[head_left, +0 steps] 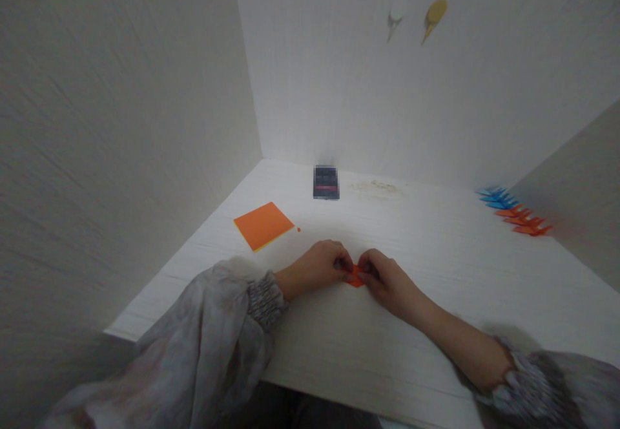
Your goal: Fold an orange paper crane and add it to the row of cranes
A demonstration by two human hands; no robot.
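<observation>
Between my two hands is a small folded piece of orange paper, low over the white table near its front edge. My left hand pinches its left side, fingers closed. From the right, my right hand pinches the other side with thumb and fingers. Much of the paper is hidden behind the fingertips, so its folds cannot be made out. Left of my hands lies a stack of square orange paper with a yellow edge showing beneath. A tiny orange scrap sits beside its right corner.
At the back of the table lies a dark, blurred-out rectangular object. Several folded blue paper figures and orange paper figures stand in a row at the far right. Walls enclose the table; a yellow hook and a white hook hang at the back.
</observation>
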